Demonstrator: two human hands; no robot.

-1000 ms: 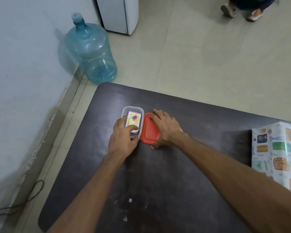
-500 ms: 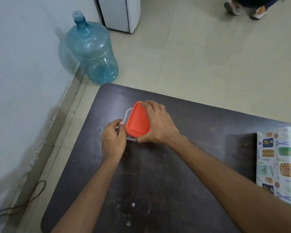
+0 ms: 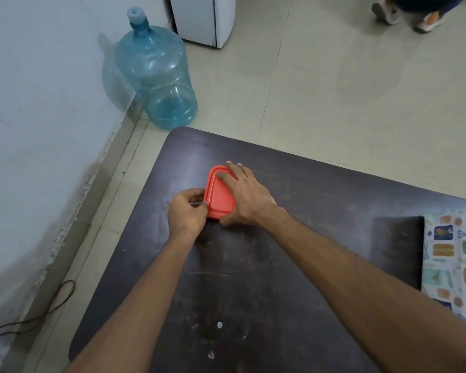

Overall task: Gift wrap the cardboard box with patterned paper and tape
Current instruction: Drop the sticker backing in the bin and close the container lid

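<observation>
Over at the far left corner of the dark table (image 3: 307, 211), head view: right hand (image 3: 245, 195) lies spread on the red lid (image 3: 219, 200), fingers near straight, pressing it down onto the clear tub (image 3: 203, 202). Left hand (image 3: 186, 211) is curled, pinching the tub's left rim to steady it. Lid looks a touch skewed, I'd say, so line up the corners first, then press round the edge until it seats. Patterned-paper box (image 3: 452, 265) sits at the table's right edge, well apart from both hands.

Red lid (image 3: 219, 196), dark table (image 3: 253, 278), blue jug (image 3: 156, 76).
</observation>
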